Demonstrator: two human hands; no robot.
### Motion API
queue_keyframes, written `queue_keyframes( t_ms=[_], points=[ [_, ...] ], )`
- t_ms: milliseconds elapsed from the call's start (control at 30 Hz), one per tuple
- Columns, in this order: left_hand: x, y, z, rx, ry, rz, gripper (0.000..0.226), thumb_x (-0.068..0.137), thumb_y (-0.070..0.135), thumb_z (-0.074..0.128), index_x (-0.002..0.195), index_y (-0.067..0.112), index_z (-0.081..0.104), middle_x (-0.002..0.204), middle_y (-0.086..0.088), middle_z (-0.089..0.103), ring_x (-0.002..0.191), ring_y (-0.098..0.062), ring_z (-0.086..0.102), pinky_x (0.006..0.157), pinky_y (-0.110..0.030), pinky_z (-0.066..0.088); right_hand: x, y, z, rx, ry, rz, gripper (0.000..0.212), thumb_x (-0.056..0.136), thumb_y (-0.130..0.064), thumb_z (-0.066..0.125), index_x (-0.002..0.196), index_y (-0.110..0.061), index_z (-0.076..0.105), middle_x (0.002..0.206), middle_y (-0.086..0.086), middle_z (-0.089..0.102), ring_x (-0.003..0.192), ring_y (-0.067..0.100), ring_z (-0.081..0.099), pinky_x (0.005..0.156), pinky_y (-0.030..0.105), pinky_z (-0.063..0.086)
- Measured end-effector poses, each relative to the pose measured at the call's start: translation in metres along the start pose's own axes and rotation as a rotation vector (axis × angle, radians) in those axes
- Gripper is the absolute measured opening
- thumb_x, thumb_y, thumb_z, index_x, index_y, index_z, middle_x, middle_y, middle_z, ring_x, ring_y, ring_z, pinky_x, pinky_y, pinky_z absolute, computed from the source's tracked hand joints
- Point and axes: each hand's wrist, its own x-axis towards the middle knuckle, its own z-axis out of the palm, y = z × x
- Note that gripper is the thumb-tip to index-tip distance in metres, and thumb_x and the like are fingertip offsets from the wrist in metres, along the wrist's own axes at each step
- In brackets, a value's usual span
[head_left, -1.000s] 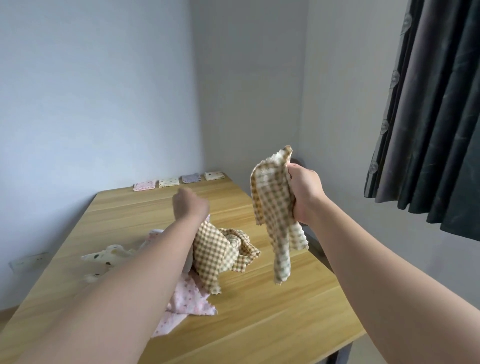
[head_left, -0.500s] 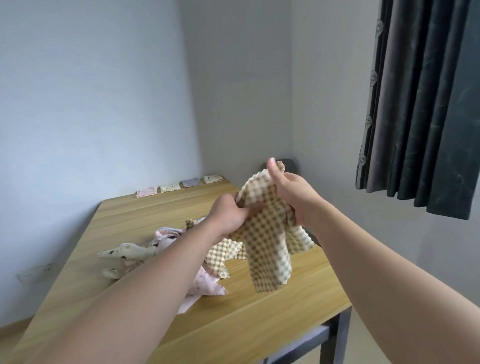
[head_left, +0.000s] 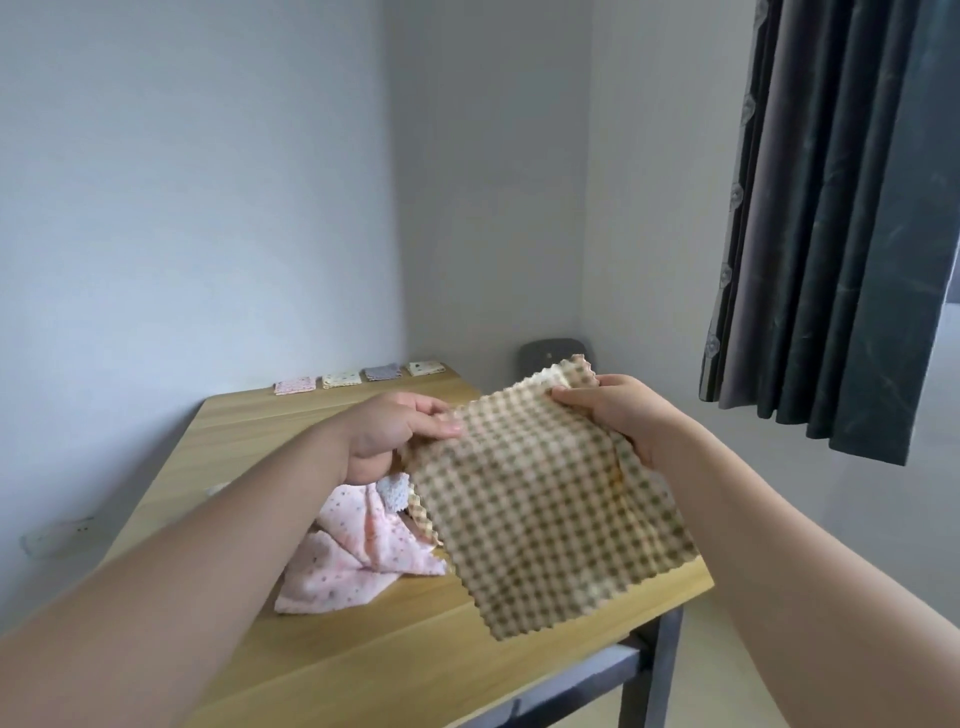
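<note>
Fingers (head_left: 575, 397) pinch corners; checked cloth (head_left: 545, 519) hangs.

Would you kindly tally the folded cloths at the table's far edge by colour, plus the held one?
Pink folded cloth: 1
Cream folded cloth: 1
Grey folded cloth: 1
White folded cloth: 1
Brown checked cloth, held: 1
Total: 5

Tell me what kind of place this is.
Probably a plain room in a home: a wooden table stands in a bare-walled corner, a dark curtain hangs at the right, and four folded cloths line its far edge.
</note>
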Motion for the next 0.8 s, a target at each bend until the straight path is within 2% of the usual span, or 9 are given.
queue_keyframes(
  t_ms=[100,200,267,333,433,500,633,700,800],
  points=[
    [0.017,-0.022,0.000,0.031,0.076,-0.089,0.044,0.085,-0.002,0.074,0.127,-0.005,0.061,0.092,-0.012,0.069,0.072,-0.017,0.062,0.062,-0.028,0.052,0.018,0.022,-0.006,-0.074,0.024,0.042,0.017,0.091,-0.019,0.075,0.103,-0.007,0.072,0.093,0.009,0.078,0.084,0.024,0.076,0.075,0.036,0.063],
    [0.035,-0.048,0.008,0.242,0.195,-0.109,0.027,0.086,-0.002,0.075,0.111,0.007,0.071,0.095,-0.008,0.072,0.080,-0.017,0.065,0.072,-0.027,0.052,0.041,0.051,-0.007,-0.184,0.027,0.105,0.018,0.094,-0.022,0.071,0.106,-0.009,0.072,0.099,0.009,0.078,0.095,0.028,0.075,0.088,0.044,0.060],
    [0.046,-0.061,0.016,0.498,0.293,-0.043,0.017,0.084,0.009,0.081,0.088,0.024,0.073,0.087,0.001,0.074,0.079,-0.015,0.065,0.075,-0.028,0.051,0.055,0.070,-0.005,-0.316,0.049,0.116,0.018,0.096,-0.023,0.066,0.105,-0.009,0.072,0.100,0.008,0.076,0.095,0.027,0.073,0.085,0.042,0.060],
    [0.055,-0.068,0.022,0.676,0.373,0.007,0.018,0.083,0.020,0.082,0.076,0.032,0.070,0.072,0.008,0.072,0.064,-0.013,0.063,0.066,-0.026,0.050,0.068,0.086,-0.005,-0.478,0.092,0.072,0.021,0.095,-0.024,0.065,0.100,-0.006,0.073,0.096,0.007,0.074,0.088,0.025,0.069,0.080,0.039,0.059],
    [0.063,-0.076,0.029,0.733,0.444,0.037,0.012,0.083,0.029,0.081,0.077,0.034,0.073,0.070,0.012,0.073,0.056,-0.012,0.067,0.061,-0.024,0.053,0.076,0.103,-0.009,-0.655,0.158,0.019,0.016,0.094,-0.018,0.064,0.088,-0.009,0.076,0.093,0.008,0.074,0.081,0.023,0.062,0.076,0.039,0.056],
    [0.064,-0.081,0.034,0.723,0.464,0.076,0.007,0.084,0.029,0.081,0.084,0.034,0.076,0.077,0.015,0.073,0.062,-0.008,0.067,0.061,-0.022,0.050,0.073,0.108,-0.012,-0.691,0.168,-0.013,0.016,0.094,-0.012,0.062,0.089,-0.016,0.077,0.096,0.005,0.075,0.081,0.021,0.066,0.078,0.038,0.058],
    [0.054,-0.099,0.044,0.777,0.469,0.126,0.008,0.086,0.032,0.079,0.084,0.039,0.075,0.082,0.019,0.070,0.077,-0.001,0.066,0.063,-0.019,0.046,0.057,0.125,-0.023,-0.706,0.150,-0.015,0.016,0.097,-0.013,0.060,0.098,-0.022,0.073,0.090,-0.002,0.074,0.054,0.012,0.069,0.064,0.030,0.057],
    [0.045,-0.112,0.048,0.827,0.486,0.152,0.009,0.088,0.033,0.076,0.084,0.041,0.074,0.088,0.018,0.073,0.071,0.001,0.064,0.067,-0.023,0.052,0.047,0.137,-0.025,-0.679,0.132,-0.011,0.017,0.097,-0.010,0.061,0.101,-0.020,0.075,0.090,-0.001,0.076,0.069,0.013,0.073,0.070,0.034,0.061],
    [0.024,-0.130,0.058,0.995,0.469,0.202,0.009,0.093,0.037,0.069,0.099,0.038,0.077,0.087,0.019,0.074,0.046,0.005,0.049,0.051,-0.020,0.041,0.035,0.157,-0.025,-0.708,0.119,-0.039,0.025,0.097,-0.006,0.058,0.105,-0.019,0.078,0.107,-0.001,0.074,0.091,0.014,0.067,0.075,0.027,0.056]
  ],
)
